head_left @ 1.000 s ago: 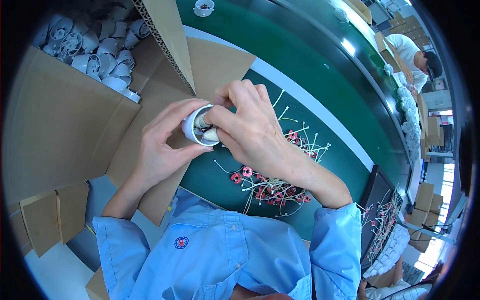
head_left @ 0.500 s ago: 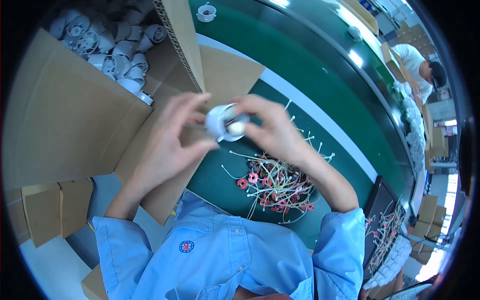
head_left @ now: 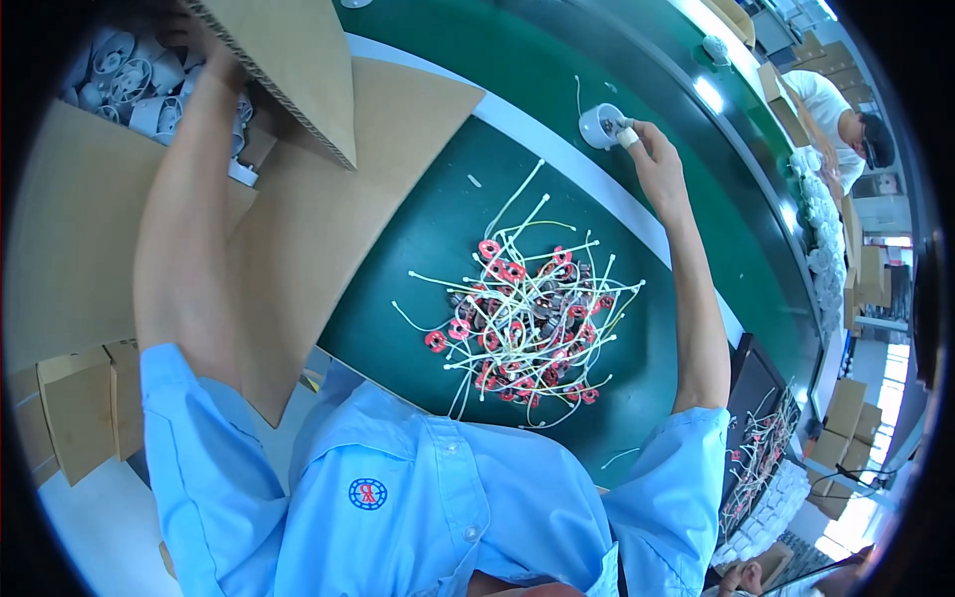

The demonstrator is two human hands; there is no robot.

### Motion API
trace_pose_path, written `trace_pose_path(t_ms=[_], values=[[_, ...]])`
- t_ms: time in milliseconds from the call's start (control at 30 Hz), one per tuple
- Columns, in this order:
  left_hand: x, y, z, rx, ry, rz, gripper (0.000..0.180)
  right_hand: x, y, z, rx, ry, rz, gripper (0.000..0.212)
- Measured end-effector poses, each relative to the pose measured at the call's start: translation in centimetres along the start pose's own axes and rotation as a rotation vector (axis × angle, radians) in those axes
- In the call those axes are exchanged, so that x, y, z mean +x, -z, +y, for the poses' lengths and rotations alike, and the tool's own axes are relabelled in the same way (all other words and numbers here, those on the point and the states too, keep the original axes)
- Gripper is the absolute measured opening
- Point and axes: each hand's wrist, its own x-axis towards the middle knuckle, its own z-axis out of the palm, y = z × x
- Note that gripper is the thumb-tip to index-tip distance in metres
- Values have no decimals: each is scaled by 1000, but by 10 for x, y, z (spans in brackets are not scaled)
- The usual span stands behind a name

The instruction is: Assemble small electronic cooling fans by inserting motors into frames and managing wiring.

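Note:
My right hand [head_left: 657, 169] reaches far out over the green belt. Its thumb and fingers, with white covers on the tips, pinch the rim of a white cup-shaped plastic housing [head_left: 594, 127]. A thin white wire sticks up beside that housing, and small dark parts show inside it. At upper left my left hand [head_left: 199, 38] is down in a cardboard carton among several white plastic housings [head_left: 129, 82]; shadow and the carton flap hide its fingers. On the dark green table before me lies a tangled heap of red ring-shaped parts with white wires [head_left: 527, 323].
A tall carton flap [head_left: 288, 70] stands beside my left forearm, and another flap [head_left: 368, 169] lies over the table's left side. At right sits a black tray [head_left: 741, 418] with more wired parts. Across the belt a person in white [head_left: 831, 109] works near white bundles [head_left: 821, 239].
My hands have parted. The right one has carried the white housing away and to the right, over the belt. My left hand has let go of it and moved into the carton.

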Motion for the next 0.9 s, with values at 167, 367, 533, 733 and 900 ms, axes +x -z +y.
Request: trace_pose_path(t_ms=[167,367,533,733,900], values=[[2,10,5,299,-6,24,47,-27,12,-18,153,97,-26,26],[-36,-138,38,734,-23,151,40,-45,29,-41,393,45,-239,22],[-75,-192,60,1016,41,206,34,-56,32,-95,468,121,-264,20],[-137,-192,78,1103,153,-44,30,-74,2,-233,611,881,-376,23],[-169,-192,85,917,-64,-86,27,-43,-82,-317,977,661,-459,23]])
